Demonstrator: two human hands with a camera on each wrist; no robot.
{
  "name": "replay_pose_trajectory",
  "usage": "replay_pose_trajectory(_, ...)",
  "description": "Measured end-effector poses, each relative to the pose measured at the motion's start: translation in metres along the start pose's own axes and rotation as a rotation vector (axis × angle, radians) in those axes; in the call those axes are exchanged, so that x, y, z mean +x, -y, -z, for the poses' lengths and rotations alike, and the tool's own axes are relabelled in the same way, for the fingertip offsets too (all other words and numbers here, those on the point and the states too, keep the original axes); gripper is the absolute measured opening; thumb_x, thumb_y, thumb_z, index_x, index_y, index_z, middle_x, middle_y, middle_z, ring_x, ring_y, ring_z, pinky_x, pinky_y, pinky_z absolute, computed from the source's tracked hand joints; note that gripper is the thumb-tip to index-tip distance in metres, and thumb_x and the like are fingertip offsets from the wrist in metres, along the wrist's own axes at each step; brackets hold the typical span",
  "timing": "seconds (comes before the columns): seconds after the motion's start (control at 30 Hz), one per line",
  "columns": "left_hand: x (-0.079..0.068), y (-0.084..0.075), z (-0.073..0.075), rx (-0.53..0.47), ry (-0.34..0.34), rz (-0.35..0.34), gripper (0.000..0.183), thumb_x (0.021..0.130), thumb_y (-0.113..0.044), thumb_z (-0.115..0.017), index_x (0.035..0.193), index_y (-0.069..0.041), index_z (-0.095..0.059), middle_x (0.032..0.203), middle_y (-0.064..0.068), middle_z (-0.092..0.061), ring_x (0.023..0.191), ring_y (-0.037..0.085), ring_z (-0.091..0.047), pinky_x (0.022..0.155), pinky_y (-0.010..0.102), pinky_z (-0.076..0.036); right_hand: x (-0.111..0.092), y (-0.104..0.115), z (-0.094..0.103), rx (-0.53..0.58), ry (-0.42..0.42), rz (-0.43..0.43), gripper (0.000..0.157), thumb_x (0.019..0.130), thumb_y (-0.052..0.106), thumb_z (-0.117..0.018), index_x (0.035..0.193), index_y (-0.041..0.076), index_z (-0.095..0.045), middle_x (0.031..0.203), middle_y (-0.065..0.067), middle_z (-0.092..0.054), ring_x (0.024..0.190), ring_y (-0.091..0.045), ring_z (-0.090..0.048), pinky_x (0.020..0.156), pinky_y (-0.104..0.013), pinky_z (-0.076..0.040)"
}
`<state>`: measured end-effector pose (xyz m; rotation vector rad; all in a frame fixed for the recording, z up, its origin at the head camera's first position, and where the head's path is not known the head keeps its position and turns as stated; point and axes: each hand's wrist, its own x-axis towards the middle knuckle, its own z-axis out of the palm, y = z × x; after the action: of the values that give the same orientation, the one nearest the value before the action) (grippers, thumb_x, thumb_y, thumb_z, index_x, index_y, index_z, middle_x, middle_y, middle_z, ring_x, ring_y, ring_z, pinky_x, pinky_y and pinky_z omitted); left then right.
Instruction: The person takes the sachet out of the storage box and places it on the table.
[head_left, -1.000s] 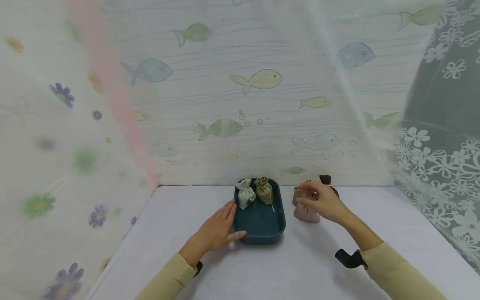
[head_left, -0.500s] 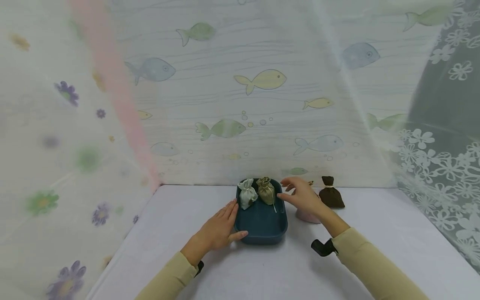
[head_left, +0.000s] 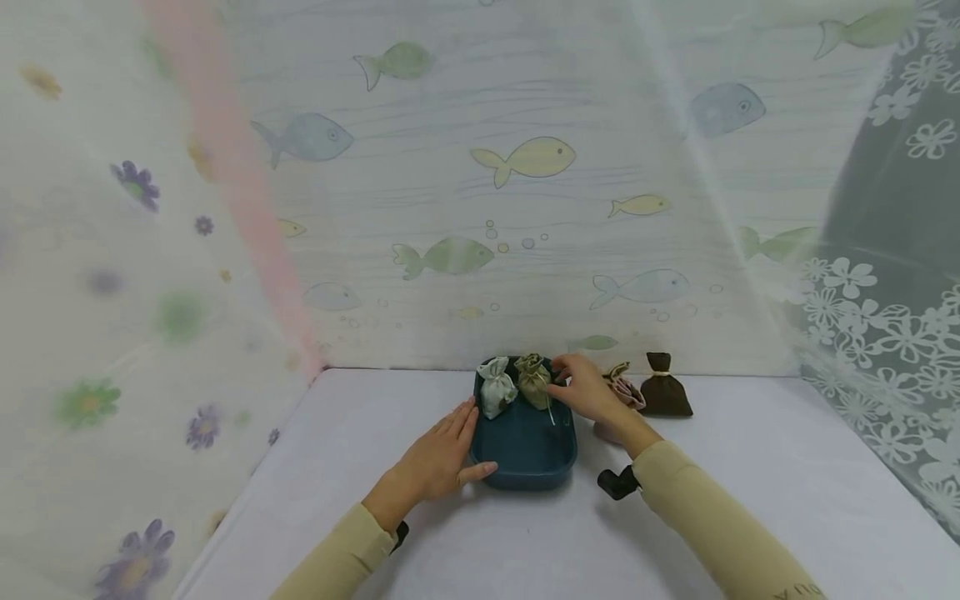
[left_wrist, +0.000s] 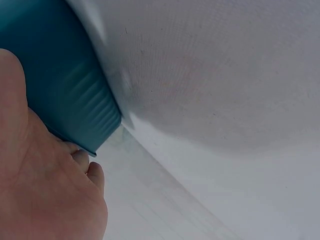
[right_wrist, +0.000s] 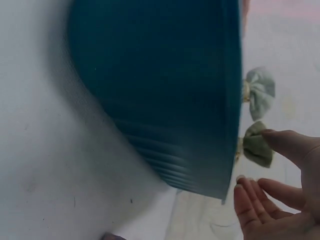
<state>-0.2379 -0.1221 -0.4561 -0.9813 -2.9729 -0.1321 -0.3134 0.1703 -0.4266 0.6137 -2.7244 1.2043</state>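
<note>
Olive pouch (head_left: 532, 387) sits neck up at the far right of the blue tray (head_left: 525, 481), with a pale pouch (head_left: 497, 392) just beside it. The right hand (head_left: 588, 392) is at the tray's right rim with thumb and fingers apart; in the right wrist view the thumb overlaps the pouch's ruffled top while the other fingers are outside the wall. Whether the thumb touches the cloth I cannot tell. The left hand (head_left: 433, 457) lies with fingers straight along the left wall and the thumb over the near corner, which looks like a sound brace: light inward pressure should be enough to stop the tray sliding on the white table (head_left: 517, 550). With the right hand, work from above the rim, and handle the pouch by its tied neck, since the soft body would probably give under a pinch. The loose cord (head_left: 551, 410) down its front is best left free of the fingers, as a snag could tip the pouch into its neighbour. Mind the right forearm too: it partly hides the pink pouch (head_left: 607, 432), near the brown pouch (head_left: 664, 395), and could knock either.
</note>
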Motion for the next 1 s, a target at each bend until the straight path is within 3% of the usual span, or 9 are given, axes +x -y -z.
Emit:
replay_pose_trajectory(0.37, 0.001, 0.002, -0.007, 0.001, -0.028, -0.006, 0.100, 0.101, -0.074, -0.031, 0.160, 0.006, -0.019, 0.170, 0.020, -0.009, 0.157, 0.033, -0.014, 0.125, 0.047, -0.022, 0.017, -0.010, -0.013, 0.003, 0.016, -0.028, 0.051, 0.096, 0.011, -0.071, 0.138, -0.012, -0.053, 0.130, -0.029, -0.060, 0.106, -0.037, -0.065, 0.085, -0.049, -0.057)
replay_pose_trajectory(0.7, 0.000, 0.002, -0.007, -0.009, -0.001, 0.011, 0.101, 0.100, -0.074, -0.030, 0.161, 0.005, -0.016, 0.171, 0.019, -0.006, 0.158, 0.032, -0.011, 0.126, 0.047, -0.020, 0.027, -0.009, -0.019, -0.052, -0.009, 0.006, 0.044, 0.094, 0.012, -0.073, 0.129, -0.012, -0.060, 0.115, -0.026, -0.066, 0.101, -0.038, -0.065, 0.087, -0.053, -0.055)
replay_pose_trajectory(1.0, 0.001, 0.003, -0.007, -0.003, 0.006, 0.027, 0.100, 0.101, -0.073, -0.033, 0.162, 0.003, -0.014, 0.171, 0.016, -0.004, 0.158, 0.029, -0.008, 0.126, 0.045, -0.020, 0.036, -0.011, -0.024, -0.149, 0.005, 0.010, 0.021, 0.093, 0.014, -0.075, 0.107, 0.001, -0.068, 0.096, -0.012, -0.065, 0.085, -0.028, -0.062, 0.074, -0.047, -0.052)
